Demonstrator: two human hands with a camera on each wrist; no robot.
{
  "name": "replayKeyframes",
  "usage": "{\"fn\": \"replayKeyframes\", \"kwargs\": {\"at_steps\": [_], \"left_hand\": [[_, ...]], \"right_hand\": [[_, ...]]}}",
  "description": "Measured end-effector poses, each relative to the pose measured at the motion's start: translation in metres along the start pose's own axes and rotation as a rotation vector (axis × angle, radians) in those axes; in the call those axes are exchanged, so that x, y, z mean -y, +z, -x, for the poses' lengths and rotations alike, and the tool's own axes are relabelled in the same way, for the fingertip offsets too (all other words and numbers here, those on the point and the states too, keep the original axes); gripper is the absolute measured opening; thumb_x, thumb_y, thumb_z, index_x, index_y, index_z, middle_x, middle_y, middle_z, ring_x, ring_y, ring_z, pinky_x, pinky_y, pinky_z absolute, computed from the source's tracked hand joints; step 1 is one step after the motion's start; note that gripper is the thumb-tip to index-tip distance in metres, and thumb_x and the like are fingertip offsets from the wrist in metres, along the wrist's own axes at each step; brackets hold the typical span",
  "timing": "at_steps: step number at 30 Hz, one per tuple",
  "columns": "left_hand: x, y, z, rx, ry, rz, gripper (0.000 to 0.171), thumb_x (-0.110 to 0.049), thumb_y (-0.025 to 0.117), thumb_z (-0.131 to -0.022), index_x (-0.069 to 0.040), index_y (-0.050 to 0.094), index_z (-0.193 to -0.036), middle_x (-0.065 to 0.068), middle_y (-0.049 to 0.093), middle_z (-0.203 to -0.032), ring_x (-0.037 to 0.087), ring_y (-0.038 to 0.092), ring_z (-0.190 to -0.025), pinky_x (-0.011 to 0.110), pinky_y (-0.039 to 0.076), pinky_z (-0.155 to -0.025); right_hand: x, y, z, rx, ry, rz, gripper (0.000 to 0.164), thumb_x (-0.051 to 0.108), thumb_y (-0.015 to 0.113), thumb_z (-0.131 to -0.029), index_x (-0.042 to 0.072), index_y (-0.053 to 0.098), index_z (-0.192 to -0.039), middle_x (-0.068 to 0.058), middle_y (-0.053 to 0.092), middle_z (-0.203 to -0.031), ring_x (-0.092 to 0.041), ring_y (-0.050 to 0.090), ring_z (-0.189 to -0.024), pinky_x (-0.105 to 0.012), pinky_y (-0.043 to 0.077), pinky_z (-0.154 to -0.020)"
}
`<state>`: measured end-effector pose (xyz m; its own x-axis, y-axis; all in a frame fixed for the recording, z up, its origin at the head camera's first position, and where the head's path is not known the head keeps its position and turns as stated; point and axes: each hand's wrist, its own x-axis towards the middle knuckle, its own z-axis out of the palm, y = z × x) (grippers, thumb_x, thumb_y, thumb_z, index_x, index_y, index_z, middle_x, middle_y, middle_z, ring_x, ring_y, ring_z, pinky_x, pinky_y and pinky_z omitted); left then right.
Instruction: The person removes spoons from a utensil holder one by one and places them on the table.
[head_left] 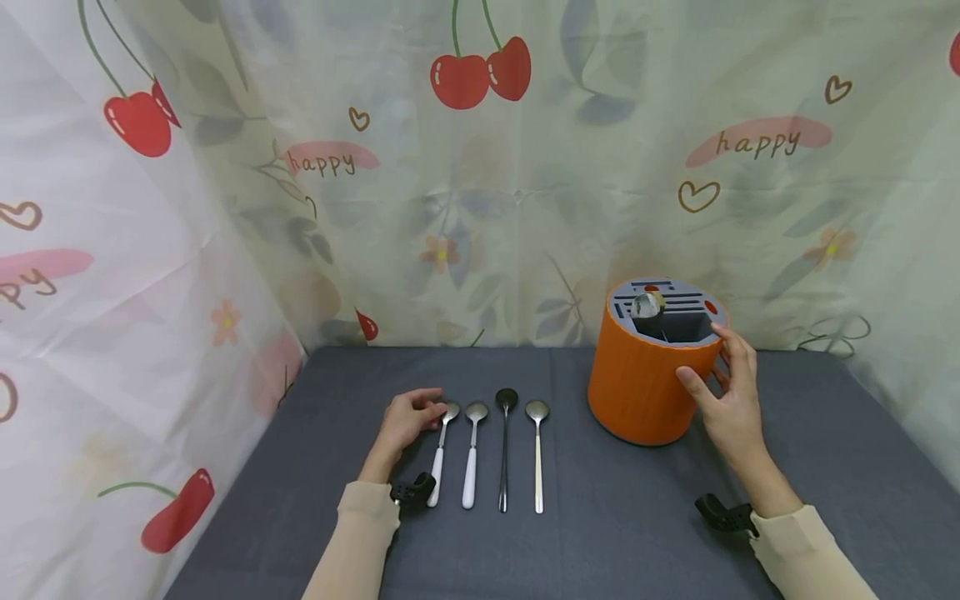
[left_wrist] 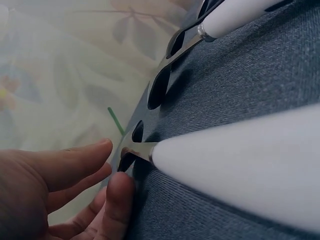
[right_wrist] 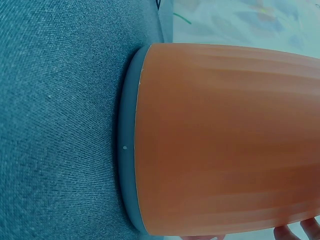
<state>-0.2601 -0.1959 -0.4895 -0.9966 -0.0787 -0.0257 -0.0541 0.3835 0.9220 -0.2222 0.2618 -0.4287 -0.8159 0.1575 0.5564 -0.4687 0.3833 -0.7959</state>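
At the left end of a row of spoons, my left hand [head_left: 405, 421] reaches to a white-handled spoon [head_left: 438, 475], with its fingertips right at the bowl. The left wrist view shows a gap between thumb and fingers beside the bowl, with the white handle [left_wrist: 225, 160] pointing away from them. My right hand [head_left: 731, 408] rests against the right side of an upright orange knife holder [head_left: 637, 392], its thumb on the side and a fingertip at the top rim. Some right fingertips [right_wrist: 285, 233] show along the holder's side in the right wrist view.
Beside the first spoon lie another white-handled spoon [head_left: 470, 467], a dark spoon [head_left: 504, 450] and a pale-gold spoon [head_left: 537, 458]. An object with a round, shiny end [head_left: 647, 307] stands in the holder's slotted grey top. Printed curtains [head_left: 517, 250] border the grey-covered table [head_left: 600, 533].
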Motion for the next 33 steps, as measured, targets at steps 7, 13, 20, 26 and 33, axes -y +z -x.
{"fn": "replayKeyframes", "kwargs": {"at_steps": [7,13,20,26,33], "left_hand": [[-0.009,-0.005,0.002,-0.060,0.028,0.041,0.033,-0.013,0.072,-0.099,-0.004,0.072,-0.131,0.011,0.070,-0.101,0.022,0.072,-0.083,0.031,0.061,-0.075],[-0.031,0.000,0.006,-0.025,0.100,0.213,0.030,-0.014,0.066,-0.104,-0.004,0.071,-0.133,0.021,0.066,-0.115,0.034,0.068,-0.098,0.035,0.060,-0.085],[-0.061,0.010,0.019,0.067,0.176,0.352,0.031,-0.017,0.065,-0.105,-0.007,0.070,-0.134,0.009,0.066,-0.115,0.019,0.066,-0.096,0.054,0.055,-0.097],[-0.080,0.020,0.029,0.109,0.264,0.331,0.032,-0.019,0.064,-0.106,-0.005,0.069,-0.134,0.008,0.067,-0.116,0.019,0.067,-0.096,0.047,0.058,-0.092],[-0.107,0.031,0.033,0.163,0.325,0.357,0.030,-0.021,0.064,-0.106,-0.009,0.071,-0.133,0.008,0.067,-0.114,0.019,0.066,-0.097,0.047,0.058,-0.094]], "right_hand": [[0.000,0.000,0.001,-0.003,-0.004,0.000,0.073,0.001,0.071,-0.097,0.018,0.038,-0.161,0.013,0.029,-0.155,-0.015,0.036,-0.143,-0.034,0.032,-0.120],[0.000,0.000,0.001,-0.004,-0.007,-0.004,0.073,0.001,0.071,-0.097,0.018,0.039,-0.161,0.013,0.029,-0.154,-0.016,0.036,-0.143,-0.034,0.033,-0.119],[-0.001,0.000,0.000,-0.007,-0.006,-0.005,0.074,0.001,0.071,-0.098,0.019,0.038,-0.161,0.013,0.029,-0.155,-0.017,0.036,-0.144,-0.036,0.032,-0.120],[-0.003,-0.001,0.000,-0.009,-0.008,-0.007,0.074,0.001,0.072,-0.097,0.018,0.039,-0.161,0.011,0.029,-0.156,-0.017,0.037,-0.144,-0.029,0.033,-0.117],[-0.003,0.000,0.000,-0.004,0.001,-0.008,0.074,0.002,0.072,-0.098,0.019,0.038,-0.161,0.011,0.028,-0.157,-0.020,0.035,-0.146,-0.033,0.033,-0.119]]}}
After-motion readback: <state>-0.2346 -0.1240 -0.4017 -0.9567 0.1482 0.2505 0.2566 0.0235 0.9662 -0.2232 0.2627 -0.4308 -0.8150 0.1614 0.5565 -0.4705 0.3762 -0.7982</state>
